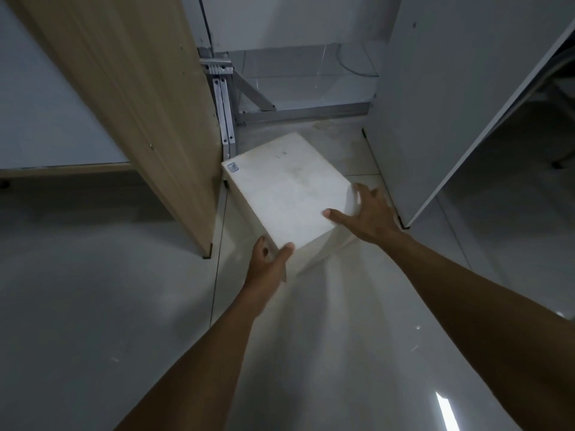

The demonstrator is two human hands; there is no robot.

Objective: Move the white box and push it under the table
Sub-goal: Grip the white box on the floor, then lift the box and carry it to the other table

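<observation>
White rectangular foam-like box (287, 189) is sitting on the glossy pale tiled floor (326, 337), in the gap between a light wood-grain panel (130, 98) on the left and a grey panel (435, 98) on the right. Its far left corner, bearing a small blue mark (233, 166), is lying just beside the grey metal frame (225, 119) behind the wooden panel. Both hands are gripping the box: the left hand (267, 262) is clasping the near corner, thumb on the top edge, while the right hand (371, 216) is spreading its fingers over the right corner. 2 bare forearms are reaching forward from below.
</observation>
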